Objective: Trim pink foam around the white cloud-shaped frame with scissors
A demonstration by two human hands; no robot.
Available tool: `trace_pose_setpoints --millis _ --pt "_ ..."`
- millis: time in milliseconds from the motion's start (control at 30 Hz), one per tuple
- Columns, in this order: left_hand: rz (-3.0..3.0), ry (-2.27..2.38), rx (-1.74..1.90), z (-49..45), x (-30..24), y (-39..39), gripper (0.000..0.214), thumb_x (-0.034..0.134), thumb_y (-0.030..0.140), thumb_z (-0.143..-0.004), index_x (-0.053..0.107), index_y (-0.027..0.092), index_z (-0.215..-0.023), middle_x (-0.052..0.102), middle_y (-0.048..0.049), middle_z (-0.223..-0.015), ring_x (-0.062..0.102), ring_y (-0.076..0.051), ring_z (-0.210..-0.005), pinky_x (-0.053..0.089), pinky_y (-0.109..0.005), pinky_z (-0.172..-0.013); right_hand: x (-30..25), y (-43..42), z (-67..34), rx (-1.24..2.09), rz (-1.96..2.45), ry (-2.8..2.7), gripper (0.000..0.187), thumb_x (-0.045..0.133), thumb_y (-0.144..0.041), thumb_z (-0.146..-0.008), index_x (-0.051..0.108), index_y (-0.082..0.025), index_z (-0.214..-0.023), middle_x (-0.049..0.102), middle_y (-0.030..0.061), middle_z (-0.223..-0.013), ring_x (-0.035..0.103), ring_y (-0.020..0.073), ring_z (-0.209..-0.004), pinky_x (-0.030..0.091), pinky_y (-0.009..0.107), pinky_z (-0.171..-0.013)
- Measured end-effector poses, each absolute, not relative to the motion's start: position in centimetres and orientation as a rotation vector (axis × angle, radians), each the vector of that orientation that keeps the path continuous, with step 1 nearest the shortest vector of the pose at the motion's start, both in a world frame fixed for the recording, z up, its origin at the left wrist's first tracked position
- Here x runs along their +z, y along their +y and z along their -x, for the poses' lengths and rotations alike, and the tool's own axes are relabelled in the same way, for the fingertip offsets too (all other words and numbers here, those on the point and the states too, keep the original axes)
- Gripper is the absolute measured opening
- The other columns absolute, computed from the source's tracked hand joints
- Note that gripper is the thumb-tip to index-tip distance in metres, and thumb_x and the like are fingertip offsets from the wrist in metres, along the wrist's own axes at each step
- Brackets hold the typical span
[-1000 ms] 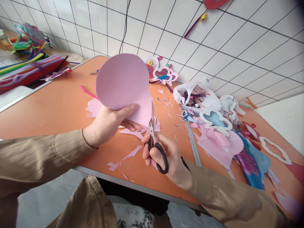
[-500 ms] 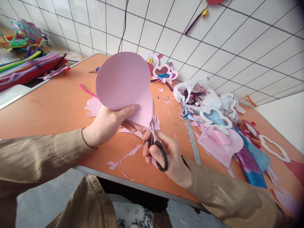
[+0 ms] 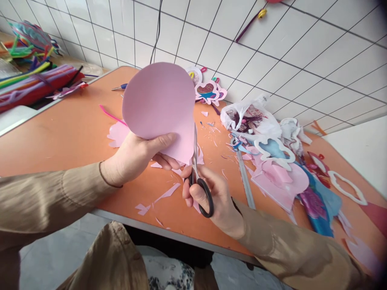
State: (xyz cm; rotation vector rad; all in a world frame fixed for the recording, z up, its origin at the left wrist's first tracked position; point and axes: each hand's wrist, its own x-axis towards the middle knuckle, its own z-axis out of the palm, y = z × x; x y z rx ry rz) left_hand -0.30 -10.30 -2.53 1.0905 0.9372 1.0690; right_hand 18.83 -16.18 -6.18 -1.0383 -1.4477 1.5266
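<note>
A curved pink foam sheet point(image 3: 159, 100) with a rounded top stands up between my hands above the table. My left hand point(image 3: 136, 155) grips its lower edge, thumb on the near face and fingers behind. In my right hand point(image 3: 214, 191) is a pair of scissors point(image 3: 204, 197) with black handles, my thumb and fingers in the loops. The blades point upward along the sheet's right edge, close together. Pink offcuts point(image 3: 167, 192) lie on the table beneath both hands. Part of the left fingers is hidden by the sheet.
The orange table point(image 3: 60, 141) meets a white tiled wall. At right are a white plastic bag point(image 3: 256, 117), pink foam scraps point(image 3: 275, 181) and a white cloud-shaped frame point(image 3: 273, 151). Colourful pipe cleaners point(image 3: 36, 84) lie at far left. Heart-decorated cutouts point(image 3: 208, 92) rest against the wall.
The foam sheet has turned slightly, its upper part shifting a little up and to the right. My left hand has moved slightly left; the scissors have barely moved.
</note>
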Motion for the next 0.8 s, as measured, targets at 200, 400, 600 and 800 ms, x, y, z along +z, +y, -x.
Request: trace_pose_setpoints --millis 200,400,600,800 --pt "-0.996 0.942 1.056 0.0 -2.6 -10.3 0.012 0.072 0.020 -0.084 0.070 0.011 -0.075 0.070 -0.0070 -0.052 0.068 -0.018 -0.044 0.056 -0.020 -0.043 -6.2 -16.1 -18.8 1.525 1.033 -1.448 0.053 0.073 -0.067 -0.081 0.054 -0.020 -0.099 0.054 -0.0045 -0.069 0.052 0.0075 -0.050 0.035 0.020 -0.040" --pt "-0.927 0.892 1.039 -0.2 -2.9 -10.7 0.012 0.070 0.021 -0.086 0.069 0.011 -0.081 0.071 -0.0073 -0.054 0.070 -0.017 -0.046 0.057 -0.018 -0.045 -6.3 -16.1 -18.8 1.515 0.998 -1.459 0.051 0.072 -0.065 -0.084 0.054 -0.020 -0.099 0.055 -0.0041 -0.070 0.052 0.0073 -0.050 0.033 0.020 -0.040" --pt "-0.879 0.837 1.036 -0.2 -3.9 -11.2 0.017 0.070 0.026 -0.088 0.071 0.009 -0.086 0.073 -0.0073 -0.061 0.071 -0.017 -0.051 0.057 -0.020 -0.047 -6.1 -16.0 -18.6 1.465 1.017 -1.495 0.050 0.069 -0.067 -0.085 0.056 -0.020 -0.097 0.052 -0.0044 -0.069 0.049 0.0067 -0.049 0.033 0.021 -0.039" --pt "-0.789 0.831 0.980 -0.5 -3.9 -11.3 0.023 0.067 0.026 -0.092 0.070 0.006 -0.080 0.073 -0.0103 -0.060 0.070 -0.015 -0.050 0.055 -0.016 -0.046 -5.9 -15.9 -18.6 1.455 1.023 -1.502 0.049 0.069 -0.066 -0.086 0.056 -0.019 -0.091 0.051 -0.0051 -0.065 0.045 0.0057 -0.046 0.033 0.021 -0.037"
